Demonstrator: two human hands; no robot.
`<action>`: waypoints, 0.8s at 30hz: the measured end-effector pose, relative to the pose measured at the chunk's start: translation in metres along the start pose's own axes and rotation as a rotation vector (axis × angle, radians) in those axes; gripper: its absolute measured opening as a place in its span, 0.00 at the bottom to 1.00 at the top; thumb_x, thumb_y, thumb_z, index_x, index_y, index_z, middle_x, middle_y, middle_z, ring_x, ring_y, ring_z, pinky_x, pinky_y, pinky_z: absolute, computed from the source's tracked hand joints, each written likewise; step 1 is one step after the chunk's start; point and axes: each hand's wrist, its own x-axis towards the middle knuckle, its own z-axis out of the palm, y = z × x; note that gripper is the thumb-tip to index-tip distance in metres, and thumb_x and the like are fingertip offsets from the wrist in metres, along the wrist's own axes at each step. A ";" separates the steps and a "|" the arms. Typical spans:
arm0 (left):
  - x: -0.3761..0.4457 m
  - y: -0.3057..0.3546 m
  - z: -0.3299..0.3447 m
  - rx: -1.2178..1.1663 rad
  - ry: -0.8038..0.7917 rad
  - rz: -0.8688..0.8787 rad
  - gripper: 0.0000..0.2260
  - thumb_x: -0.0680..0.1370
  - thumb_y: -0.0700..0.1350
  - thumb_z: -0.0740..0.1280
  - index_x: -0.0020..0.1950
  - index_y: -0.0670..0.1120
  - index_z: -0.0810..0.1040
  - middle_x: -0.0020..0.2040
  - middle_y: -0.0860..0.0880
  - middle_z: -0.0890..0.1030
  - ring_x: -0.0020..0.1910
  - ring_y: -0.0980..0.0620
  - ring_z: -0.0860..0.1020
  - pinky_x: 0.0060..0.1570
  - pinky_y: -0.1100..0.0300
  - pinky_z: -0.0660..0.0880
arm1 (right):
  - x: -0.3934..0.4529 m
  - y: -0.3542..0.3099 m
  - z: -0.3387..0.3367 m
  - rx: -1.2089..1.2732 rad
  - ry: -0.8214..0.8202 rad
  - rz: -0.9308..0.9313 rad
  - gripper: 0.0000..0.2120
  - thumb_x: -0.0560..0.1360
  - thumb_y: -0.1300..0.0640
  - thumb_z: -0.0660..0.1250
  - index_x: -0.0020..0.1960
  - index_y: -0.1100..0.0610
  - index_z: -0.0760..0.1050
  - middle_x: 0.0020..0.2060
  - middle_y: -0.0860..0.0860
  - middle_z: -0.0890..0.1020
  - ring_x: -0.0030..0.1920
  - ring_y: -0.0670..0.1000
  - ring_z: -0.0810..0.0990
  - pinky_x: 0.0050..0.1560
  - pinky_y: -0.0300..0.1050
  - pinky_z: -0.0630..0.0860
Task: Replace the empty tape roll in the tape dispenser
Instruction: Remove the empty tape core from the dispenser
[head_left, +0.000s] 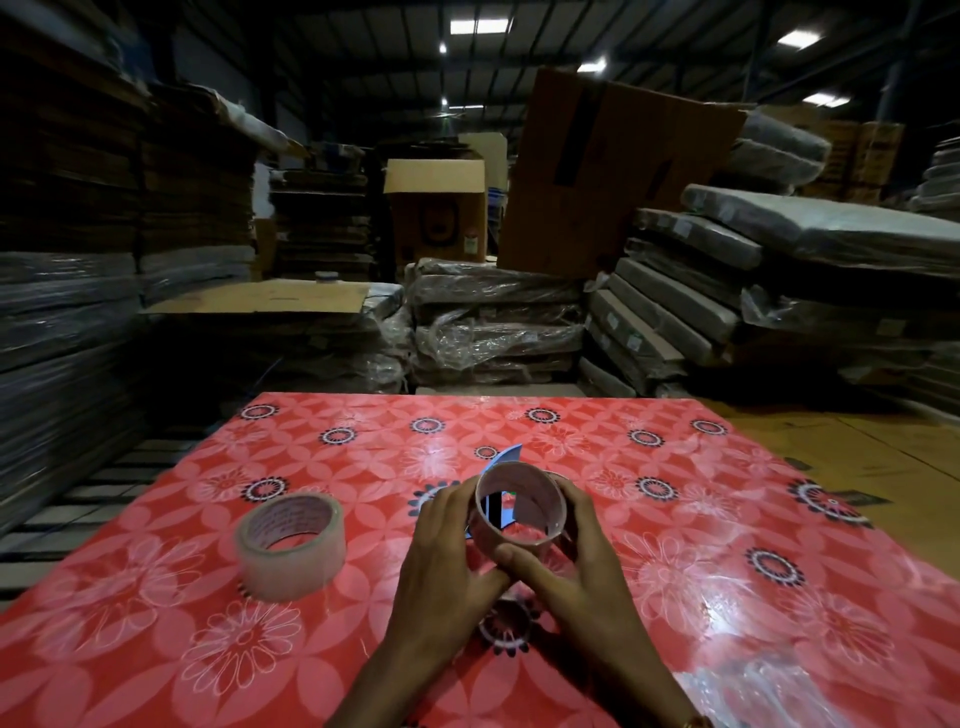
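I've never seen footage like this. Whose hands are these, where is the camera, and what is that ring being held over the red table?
There is no machine here: a person wears a wide-angle camera on the head, looking forward and down, so you see their own two bare hands. The left hand and right hand together hold an empty cardboard tape core. Behind it a blue tape dispenser is mostly hidden. A full roll of clear tape lies to the left on the table, which has a red flowered cover. Behind are stacked, wrapped packages and cardboard boxes in a dim warehouse.
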 end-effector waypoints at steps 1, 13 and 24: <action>0.000 0.000 0.000 0.012 0.001 0.010 0.30 0.67 0.59 0.69 0.69 0.59 0.68 0.61 0.64 0.72 0.62 0.60 0.70 0.58 0.64 0.71 | 0.000 -0.001 -0.001 0.005 0.016 0.002 0.31 0.71 0.52 0.79 0.70 0.41 0.71 0.65 0.42 0.81 0.66 0.44 0.80 0.62 0.42 0.76; -0.002 -0.001 -0.002 0.107 0.035 0.087 0.30 0.69 0.51 0.72 0.70 0.56 0.67 0.63 0.60 0.71 0.59 0.58 0.69 0.58 0.72 0.64 | -0.007 -0.002 -0.003 -0.125 0.079 -0.065 0.36 0.70 0.52 0.81 0.71 0.34 0.68 0.68 0.35 0.71 0.68 0.45 0.77 0.63 0.49 0.79; -0.001 0.005 -0.005 -0.024 0.063 0.073 0.27 0.73 0.63 0.68 0.68 0.54 0.72 0.60 0.60 0.74 0.60 0.59 0.73 0.56 0.73 0.67 | -0.006 0.002 -0.005 0.009 0.101 0.007 0.27 0.76 0.42 0.72 0.72 0.38 0.69 0.64 0.38 0.81 0.63 0.42 0.81 0.61 0.45 0.79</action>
